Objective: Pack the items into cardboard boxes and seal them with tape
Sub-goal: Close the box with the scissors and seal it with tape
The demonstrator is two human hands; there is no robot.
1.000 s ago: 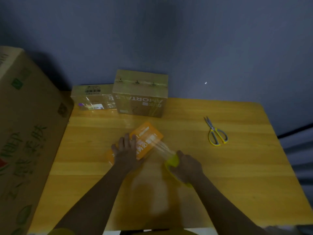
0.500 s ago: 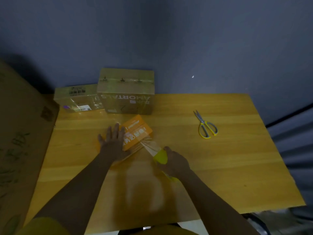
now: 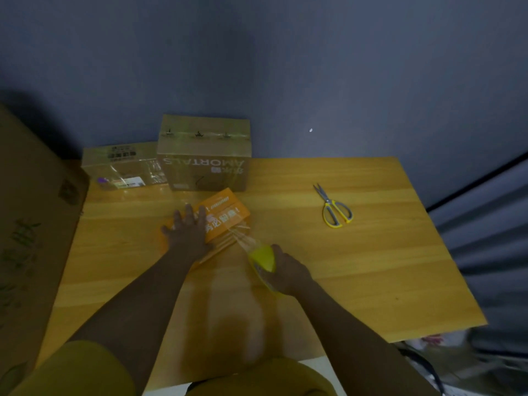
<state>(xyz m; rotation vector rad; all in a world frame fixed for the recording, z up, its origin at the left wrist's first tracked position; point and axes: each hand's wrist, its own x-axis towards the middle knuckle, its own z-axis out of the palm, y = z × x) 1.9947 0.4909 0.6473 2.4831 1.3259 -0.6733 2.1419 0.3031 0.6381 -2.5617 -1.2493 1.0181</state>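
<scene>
Two bare hands work at the middle of the wooden table point(image 3: 357, 270). The left hand point(image 3: 187, 234) lies flat, fingers straight and spread, pressing down on the near-left part of the orange box point(image 3: 225, 215), which sits on the tabletop with its printed top face up and turned at an angle. The right hand point(image 3: 287, 271), just off the orange box's near-right corner, has its fingers curled round a yellow tape dispenser point(image 3: 261, 258) and grips it. A band of clear tape point(image 3: 243, 238) stretches taut from the dispenser up to the orange box's near-right edge; where exactly it sticks on the box is too blurred to tell.

Just beyond the orange box, against the blue-grey wall point(image 3: 285, 67), stands a taller cardboard box point(image 3: 204, 167) with tape along its top seam and upside-down lettering on its front face. Beside that one, to the far left of the orange box, lies a lower cardboard box point(image 3: 123, 167) wrapped in glossy tape, bearing a label. Well apart to the right of the orange box rest yellow-handled scissors point(image 3: 333, 207), closed, blades pointing away. At the far left of the orange box, off the table's edge, a large carton point(image 3: 31, 224) with green print rises out of view. Yellow sleeves show at the near bottom.
</scene>
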